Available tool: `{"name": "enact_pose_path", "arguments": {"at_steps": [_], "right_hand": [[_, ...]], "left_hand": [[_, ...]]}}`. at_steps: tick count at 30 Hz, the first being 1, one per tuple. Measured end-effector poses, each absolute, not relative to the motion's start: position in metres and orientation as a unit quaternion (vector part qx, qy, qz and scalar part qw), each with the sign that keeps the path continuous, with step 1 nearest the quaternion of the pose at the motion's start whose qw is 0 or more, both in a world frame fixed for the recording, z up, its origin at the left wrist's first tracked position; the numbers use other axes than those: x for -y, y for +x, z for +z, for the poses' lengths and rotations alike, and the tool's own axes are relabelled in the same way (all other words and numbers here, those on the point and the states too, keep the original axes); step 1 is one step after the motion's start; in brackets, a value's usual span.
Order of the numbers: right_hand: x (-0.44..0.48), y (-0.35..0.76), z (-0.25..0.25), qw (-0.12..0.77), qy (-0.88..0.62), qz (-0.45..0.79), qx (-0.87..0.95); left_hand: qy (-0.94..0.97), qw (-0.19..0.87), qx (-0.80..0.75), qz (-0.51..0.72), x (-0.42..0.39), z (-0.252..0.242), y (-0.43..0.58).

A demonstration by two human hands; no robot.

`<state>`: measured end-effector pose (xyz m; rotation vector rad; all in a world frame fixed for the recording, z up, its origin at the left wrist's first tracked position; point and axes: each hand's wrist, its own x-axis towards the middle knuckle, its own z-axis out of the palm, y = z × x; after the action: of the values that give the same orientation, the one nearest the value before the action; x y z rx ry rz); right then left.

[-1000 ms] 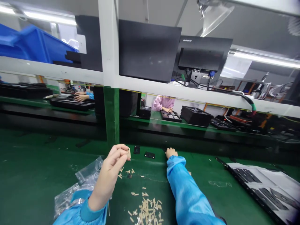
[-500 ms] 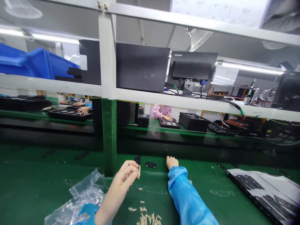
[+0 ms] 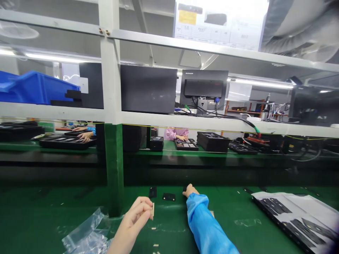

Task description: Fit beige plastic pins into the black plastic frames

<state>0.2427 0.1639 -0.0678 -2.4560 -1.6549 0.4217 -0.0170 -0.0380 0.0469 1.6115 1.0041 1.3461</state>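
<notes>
Pale strip (image 3: 153,211) stands upright at the left hand's (image 3: 134,221) fingertips (image 3: 144,203), pinched between thumb and fingers, with its ends showing past them. Its material cannot be confirmed from this view. It is judged light, thin and fairly stiff, liable to slip or snap if held by one end, so its flat faces near the middle are the sound place to take hold. Right hand (image 3: 191,191) lies ahead of and to the right of those fingers, curled down toward the green bench mat (image 3: 225,211). A small dark item (image 3: 184,188) shows just under its fingers; whether they grasp it or only rest beside it cannot be told. Black rectangular part (image 3: 152,192) and black flat part (image 3: 168,197) lie just ahead of the left fingers. Loose pale pieces (image 3: 153,228) lie just below them, and a clear plastic bag (image 3: 84,231) lies to their left. Black tray (image 3: 280,225), lined with a white sheet, sits well right of the right fingers. Co-worker's hands (image 3: 84,135) rest over a black tray (image 3: 67,143) at the far bench.
</notes>
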Motion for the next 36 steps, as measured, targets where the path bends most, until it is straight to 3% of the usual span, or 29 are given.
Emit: {"name": "enact_pose_path", "arguments": {"at_steps": [7,15,24,28,31,36], "right_hand": [[-0.16,0.246,-0.061,0.132,-0.832,0.163,0.514],[-0.142,0.233,-0.034,0.231,-0.75,0.135,0.605],[-0.021,0.138,0.008,0.359,-0.519,-0.063,0.773],[0.007,0.134,0.023,0.483,-0.352,-0.225,0.769],[0.008,0.148,0.035,0.537,-0.284,-0.194,0.771],[0.006,0.172,0.049,0.56,-0.215,-0.027,0.8]], "left_hand": [[0.653,0.39,-0.355,0.544,0.024,0.031,-0.018],[0.654,0.394,-0.355,0.54,0.019,0.024,-0.017],[0.572,0.442,-0.422,0.547,0.026,0.019,0.002],[0.572,0.456,-0.428,0.53,0.037,0.031,-0.003],[0.569,0.462,-0.426,0.531,0.044,0.042,-0.01],[0.597,0.527,-0.377,0.474,0.052,0.056,-0.017]]}}
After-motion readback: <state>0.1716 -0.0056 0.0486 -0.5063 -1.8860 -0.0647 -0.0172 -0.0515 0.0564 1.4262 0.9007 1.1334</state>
